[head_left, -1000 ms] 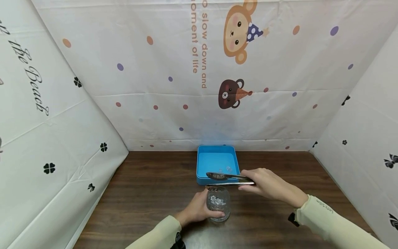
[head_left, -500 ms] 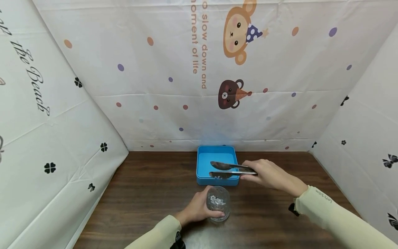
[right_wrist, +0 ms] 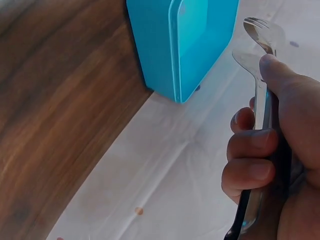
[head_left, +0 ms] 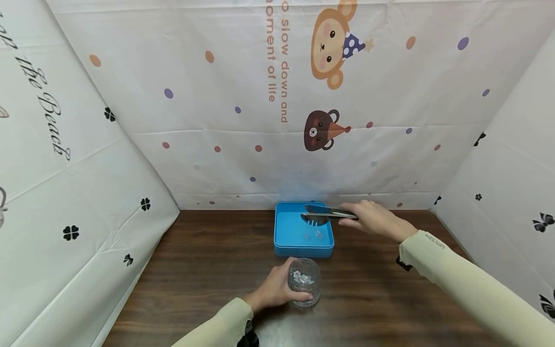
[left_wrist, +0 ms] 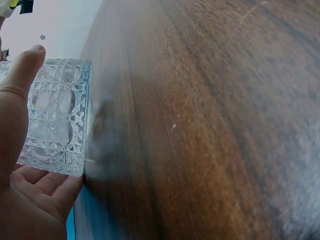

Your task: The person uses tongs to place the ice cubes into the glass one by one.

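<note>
My left hand (head_left: 277,289) is wrapped around a clear glass (head_left: 314,274) standing on the table, thumb in front. Several small clear pieces (head_left: 302,277), like ice or crystal chunks, lie inside it. In the left wrist view the patterned side of the glass (left_wrist: 55,120) shows between thumb and fingers. My right hand (head_left: 372,220) grips metal tongs (head_left: 318,218) above the blue box (head_left: 286,236). One tong end has fork tines, the other looks spoon-like; the ends stand slightly apart, with nothing seen between them. A few clear pieces (head_left: 318,234) lie in the box's near right part.
The brown wooden table (head_left: 208,270) reaches back to a white printed cloth (head_left: 225,168). More cloth (head_left: 108,265) bounds the left side and the right side. The box stands close to the back cloth, beyond the glass.
My right hand has moved the tongs away from near the glass, back over the box; their ends have come closer together. The left hand and the glass stay in place.
</note>
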### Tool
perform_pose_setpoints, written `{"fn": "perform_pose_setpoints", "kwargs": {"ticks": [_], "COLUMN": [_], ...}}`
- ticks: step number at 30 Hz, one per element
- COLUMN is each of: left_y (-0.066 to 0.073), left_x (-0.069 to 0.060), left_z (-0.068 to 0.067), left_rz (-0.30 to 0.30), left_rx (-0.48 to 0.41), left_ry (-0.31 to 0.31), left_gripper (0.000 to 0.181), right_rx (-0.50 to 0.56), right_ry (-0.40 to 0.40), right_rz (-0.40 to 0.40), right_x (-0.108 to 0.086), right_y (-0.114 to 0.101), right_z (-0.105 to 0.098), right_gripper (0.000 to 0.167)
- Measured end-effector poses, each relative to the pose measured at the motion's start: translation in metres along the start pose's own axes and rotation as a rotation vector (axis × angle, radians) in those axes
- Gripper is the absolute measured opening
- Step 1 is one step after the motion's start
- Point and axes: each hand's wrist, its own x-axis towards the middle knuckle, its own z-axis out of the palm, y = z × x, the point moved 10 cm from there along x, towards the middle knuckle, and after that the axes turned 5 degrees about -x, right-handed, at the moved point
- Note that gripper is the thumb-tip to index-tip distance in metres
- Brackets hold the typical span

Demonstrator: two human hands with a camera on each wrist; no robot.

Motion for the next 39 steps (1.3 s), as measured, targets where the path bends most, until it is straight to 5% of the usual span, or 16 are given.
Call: {"fn": "perform_pose_setpoints", "kwargs": {"ticks": [18,39], "left_y": [0.001,0.000], "left_x": [-0.001,-0.001], "left_z": [0.000,-0.001], "left_rz": [0.009,0.012], "left_rx": [0.020,0.021], "left_ry": [0.004,0.005], "left_gripper": [0.075,0.076], "right_rx": [-0.064,-0.050], "right_ry": [-0.064,-0.219], "right_rz": [0.026,0.096], "right_x": [0.022,0.035], "right_y": [0.018,-0.001], "right_z": [0.012,0.039], "right_gripper": [0.053,0.017]}}
